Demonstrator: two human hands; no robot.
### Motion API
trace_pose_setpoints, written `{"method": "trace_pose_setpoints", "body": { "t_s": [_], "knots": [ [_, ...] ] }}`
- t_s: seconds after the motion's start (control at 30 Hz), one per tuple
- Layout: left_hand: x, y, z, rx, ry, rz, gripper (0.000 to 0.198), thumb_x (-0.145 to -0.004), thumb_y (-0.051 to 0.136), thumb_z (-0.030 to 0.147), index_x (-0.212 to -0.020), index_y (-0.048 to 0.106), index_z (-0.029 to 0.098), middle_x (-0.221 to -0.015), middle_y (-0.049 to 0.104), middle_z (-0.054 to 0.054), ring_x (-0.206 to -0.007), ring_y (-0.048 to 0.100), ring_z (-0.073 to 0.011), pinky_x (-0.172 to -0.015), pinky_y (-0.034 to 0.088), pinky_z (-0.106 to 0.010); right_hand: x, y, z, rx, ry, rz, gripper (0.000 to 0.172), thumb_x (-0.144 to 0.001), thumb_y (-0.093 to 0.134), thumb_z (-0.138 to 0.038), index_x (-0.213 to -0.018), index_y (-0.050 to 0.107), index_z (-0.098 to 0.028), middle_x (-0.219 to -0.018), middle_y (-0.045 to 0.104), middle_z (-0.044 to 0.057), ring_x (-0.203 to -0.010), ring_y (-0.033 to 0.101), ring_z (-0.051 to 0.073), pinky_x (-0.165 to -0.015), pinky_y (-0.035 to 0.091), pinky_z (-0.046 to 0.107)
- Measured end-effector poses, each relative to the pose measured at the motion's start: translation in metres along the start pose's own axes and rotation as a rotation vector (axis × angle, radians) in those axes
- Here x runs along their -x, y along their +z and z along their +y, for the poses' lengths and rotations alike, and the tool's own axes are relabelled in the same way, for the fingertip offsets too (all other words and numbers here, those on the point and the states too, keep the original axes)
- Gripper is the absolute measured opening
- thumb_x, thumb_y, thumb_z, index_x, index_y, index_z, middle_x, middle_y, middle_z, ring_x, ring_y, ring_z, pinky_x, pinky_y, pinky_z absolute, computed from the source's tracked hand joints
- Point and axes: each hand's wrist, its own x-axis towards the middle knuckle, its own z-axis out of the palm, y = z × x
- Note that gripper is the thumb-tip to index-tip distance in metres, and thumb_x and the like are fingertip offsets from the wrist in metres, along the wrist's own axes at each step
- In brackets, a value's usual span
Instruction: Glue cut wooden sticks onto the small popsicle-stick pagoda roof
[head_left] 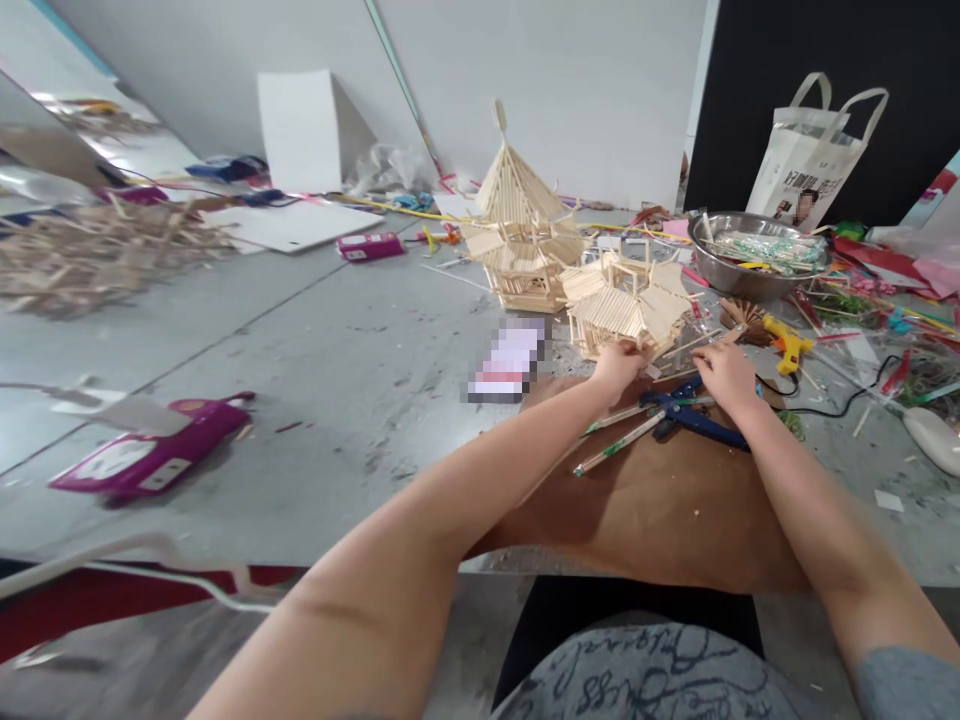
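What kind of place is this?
It looks like a craft workspace, maybe a workshop: a tall stick house and a short stick house stand on the table, with blue pliers and a yellow glue gun close by.

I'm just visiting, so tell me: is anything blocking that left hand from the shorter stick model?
Nothing visible. The left hand is right at the near side of the shorter stick model; whether the fingers touch it is unclear. The blue pliers lie closer to the wearer, not between them.
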Motion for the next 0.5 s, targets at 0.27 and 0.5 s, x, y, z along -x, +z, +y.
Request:
{"method": "trace_pose_setpoints", "body": {
  "t_s": [0.27,0.5],
  "knots": [
    [-0.006,-0.013,-0.006,0.109,0.031,0.034,0.029,-0.065,0.07,0.038,-0.058,0.053,0.015,-0.046,0.045,0.005,-0.046,0.04,-0.0072,-0.048,0.033,-0.021,-0.024,0.007,-0.031,0.224,-0.154,-0.285,0.029,-0.083,0.043,-0.019,-0.095,0.07,-0.019,-0.099,0.067,0.013,-0.099,0.056,0.024,-0.077,0.043,0.032],
    [-0.009,-0.038,-0.002,0.169,0.025,-0.076,0.033,-0.052,0.078,0.038,-0.064,0.061,0.012,-0.053,0.053,0.002,-0.048,0.043,-0.0063,-0.049,0.034,-0.021,-0.032,0.014,-0.026,0.206,-0.169,-0.36,0.026,-0.081,0.045,-0.015,-0.092,0.069,-0.018,-0.101,0.065,0.014,-0.1,0.057,0.026,-0.079,0.043,0.032]
  ]
}}
